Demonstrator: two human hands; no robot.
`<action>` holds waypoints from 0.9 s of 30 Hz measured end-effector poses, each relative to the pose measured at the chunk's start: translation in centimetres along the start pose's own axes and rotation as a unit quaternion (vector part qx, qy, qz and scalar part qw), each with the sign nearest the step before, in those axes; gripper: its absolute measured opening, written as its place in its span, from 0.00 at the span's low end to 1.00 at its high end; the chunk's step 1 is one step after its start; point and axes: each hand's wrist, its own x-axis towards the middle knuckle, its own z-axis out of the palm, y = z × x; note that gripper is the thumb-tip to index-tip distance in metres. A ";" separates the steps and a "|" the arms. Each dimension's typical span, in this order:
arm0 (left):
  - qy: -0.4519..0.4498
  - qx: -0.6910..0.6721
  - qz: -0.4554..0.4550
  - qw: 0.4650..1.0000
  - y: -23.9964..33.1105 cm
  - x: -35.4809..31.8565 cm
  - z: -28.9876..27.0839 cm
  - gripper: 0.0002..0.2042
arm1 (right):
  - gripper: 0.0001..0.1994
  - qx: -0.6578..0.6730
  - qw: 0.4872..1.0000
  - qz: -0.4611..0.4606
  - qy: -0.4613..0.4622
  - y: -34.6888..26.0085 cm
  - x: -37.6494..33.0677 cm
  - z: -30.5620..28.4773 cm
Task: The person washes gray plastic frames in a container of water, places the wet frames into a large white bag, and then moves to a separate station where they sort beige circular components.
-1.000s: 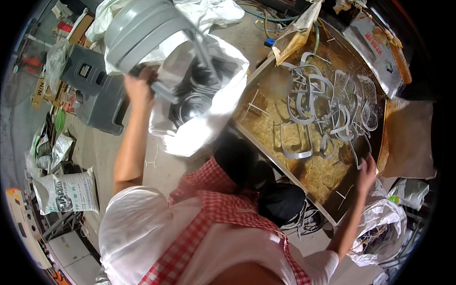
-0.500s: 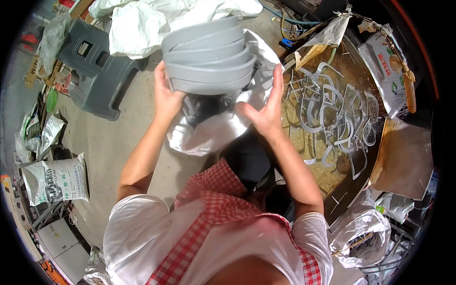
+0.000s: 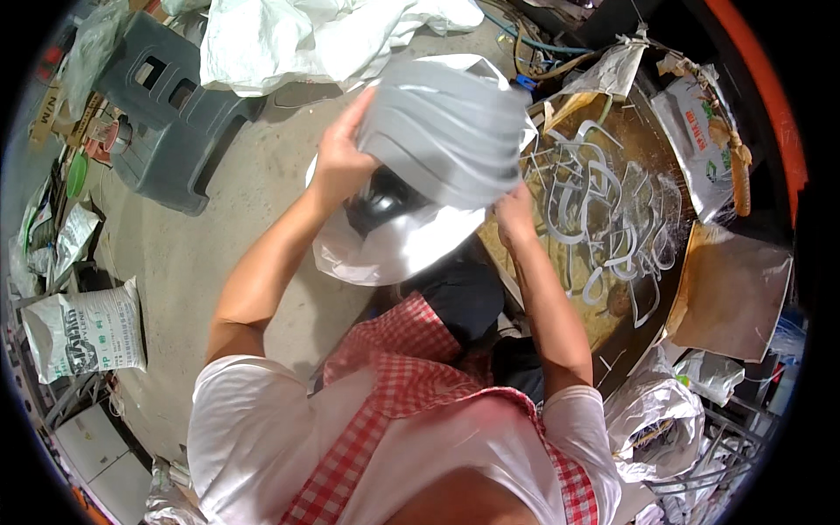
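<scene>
A stack of nested grey curved plastic parts is held up in front of me, tilted down to the right and slightly blurred. My left hand grips its left end, thumb toward me. At the lower right corner, my right hand has its fingers curled against the stack's edge. Directly beneath hangs or stands an open white sack, with shiny dark things showing inside its mouth. The stack hides the sack's far part.
To the right, a brown work surface bears many loose grey plastic strips. A dark grey step stool is at far left, near white sacking. A filled printed bag sits at left; a white plastic bag lies lower right.
The stack has moved right and toward me, tilting down on its right. My left hand moved with it. My right hand, spread beside the stack before, has curled at its lower right corner.
</scene>
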 end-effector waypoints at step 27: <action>-0.422 0.692 0.059 0.582 -11.0 1.7 3.3 0.11 | 0.20 -0.015 0.979 -0.115 -0.170 -6.3 -4.4 -2.3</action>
